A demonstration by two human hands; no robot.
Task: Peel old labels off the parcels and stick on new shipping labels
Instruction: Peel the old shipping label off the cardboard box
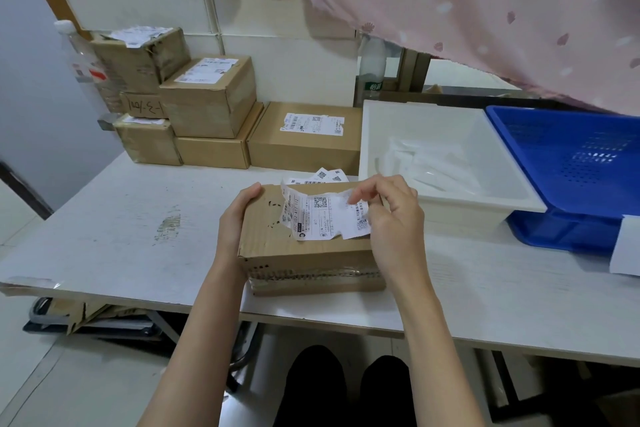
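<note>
Pinching label (325, 217), right hand (388, 218); left hand (239, 218) grips parcel (304, 253).

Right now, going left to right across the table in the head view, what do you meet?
Stacked parcels → parcel being peeled → white tray → blue basket.
</note>
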